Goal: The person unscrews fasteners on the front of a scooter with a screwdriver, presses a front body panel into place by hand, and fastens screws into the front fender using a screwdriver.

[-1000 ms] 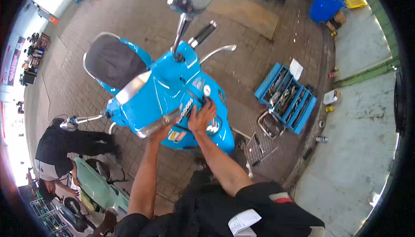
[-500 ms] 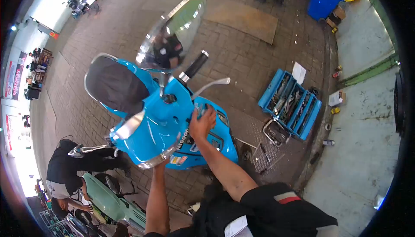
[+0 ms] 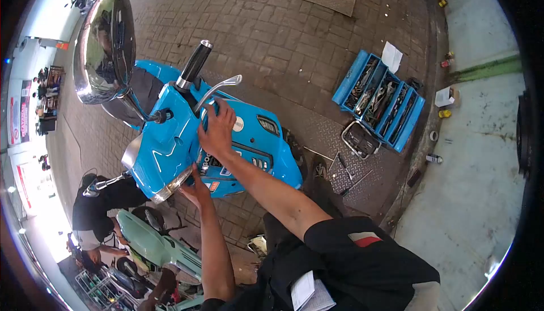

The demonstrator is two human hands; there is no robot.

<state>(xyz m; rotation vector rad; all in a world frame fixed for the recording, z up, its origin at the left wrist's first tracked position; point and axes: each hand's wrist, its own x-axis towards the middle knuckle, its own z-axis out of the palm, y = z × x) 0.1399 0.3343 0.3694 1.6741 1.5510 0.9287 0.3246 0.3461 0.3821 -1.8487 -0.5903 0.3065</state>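
A blue scooter [image 3: 249,119] stands in front of me, with its handlebar cover [image 3: 165,132] facing up. My right hand [image 3: 218,128] has its fingers bent over the cover's edge, just under the brake lever [image 3: 218,90]. Below it, my left hand [image 3: 195,189] grips the cover's lower rim beside the chrome-ringed headlight [image 3: 173,185]; some of its fingers are hidden behind the rim. A black handlebar grip [image 3: 195,63] and a round chrome mirror [image 3: 106,44] stick out from the cover. Dark lettering on the scooter's front panel is partly covered by my right wrist.
An open blue toolbox [image 3: 379,98] full of tools sits right on the paved floor. Near it are a black case [image 3: 361,140] and loose tools on a metal plate [image 3: 345,169]. Lower left, a person in black [image 3: 99,212] bends by a pale green scooter [image 3: 150,234].
My view has shifted, and the mirror and handlebar now appear farther left and more turned. My left hand shows more from behind the rim. My right hand stays at the cover's edge.
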